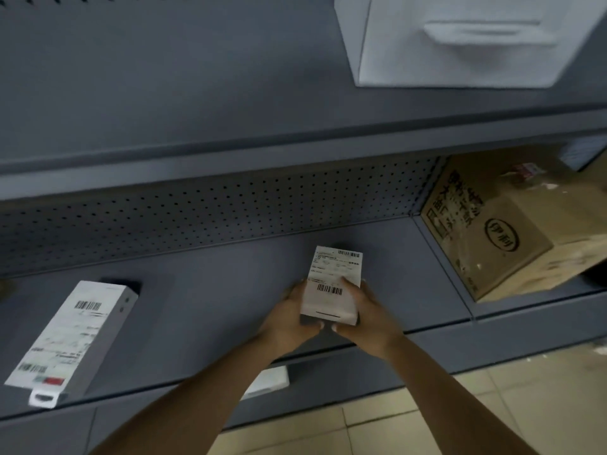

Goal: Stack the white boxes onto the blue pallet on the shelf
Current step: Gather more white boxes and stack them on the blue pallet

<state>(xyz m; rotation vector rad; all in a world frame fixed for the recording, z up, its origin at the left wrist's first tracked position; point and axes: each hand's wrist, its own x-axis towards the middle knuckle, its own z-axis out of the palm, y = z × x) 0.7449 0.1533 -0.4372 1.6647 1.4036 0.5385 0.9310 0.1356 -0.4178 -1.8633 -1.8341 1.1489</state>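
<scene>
A small white box point(333, 284) with barcode labels is held over the grey middle shelf point(213, 290). My left hand point(292, 315) grips its left side and my right hand point(364, 311) grips its right side, thumb on top. A second, longer white box point(70, 336) with barcodes and a hang tab lies flat at the shelf's left, on something dark point(131, 285) that shows at its far end. I see no blue pallet as such.
A brown cardboard carton point(499, 238) stands on the shelf at the right. A grey fabric bin point(460, 41) sits on the upper shelf. Perforated back panel point(213, 211) behind. Another white box point(269, 380) shows on the shelf below. Tiled floor point(427, 421) lies beneath.
</scene>
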